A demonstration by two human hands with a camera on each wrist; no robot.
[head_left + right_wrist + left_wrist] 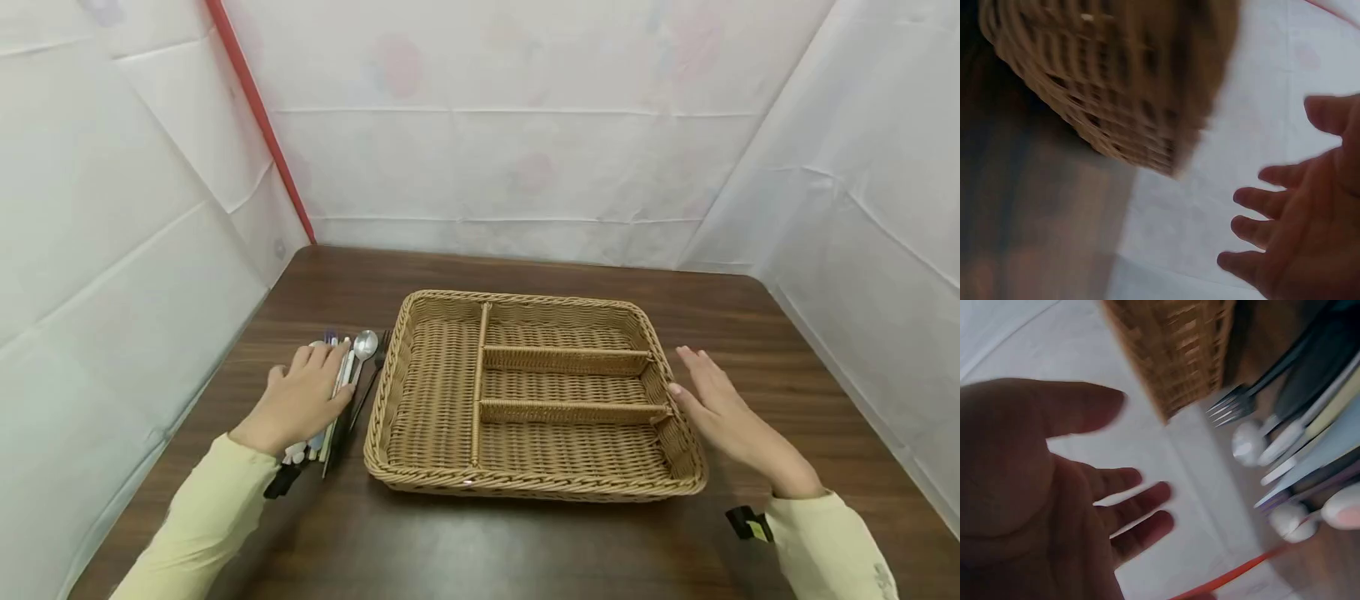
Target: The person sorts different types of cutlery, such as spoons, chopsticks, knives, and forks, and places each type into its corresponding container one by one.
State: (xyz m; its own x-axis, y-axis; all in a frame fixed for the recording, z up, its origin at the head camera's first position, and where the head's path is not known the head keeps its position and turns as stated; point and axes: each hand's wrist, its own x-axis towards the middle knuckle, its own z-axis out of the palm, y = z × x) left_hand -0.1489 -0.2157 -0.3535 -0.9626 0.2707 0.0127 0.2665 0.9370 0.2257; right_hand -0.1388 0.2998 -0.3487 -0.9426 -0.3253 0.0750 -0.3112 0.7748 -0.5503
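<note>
A wicker basket [555, 481], divided into several compartments, sits in the middle of the table in the head view. My left hand [300, 400] hovers over the cutlery left of it, fingers extended and holding nothing. Below that hand lie a metal spoon [365, 343], a dark fork [385, 340] and several other utensils, partly hidden by the hand. The left wrist view shows the fork [1235, 407] beside a shiny spoon bowl [1249, 442] and pale handles. Just off the basket's right side is my right hand [727, 421], its fingers spread and free of any object.
The dark wooden table [450, 542] is bordered by white sheeting [495, 167] at the back and on both sides. A red strip [262, 121] runs down the sheeting to the table's far left corner.
</note>
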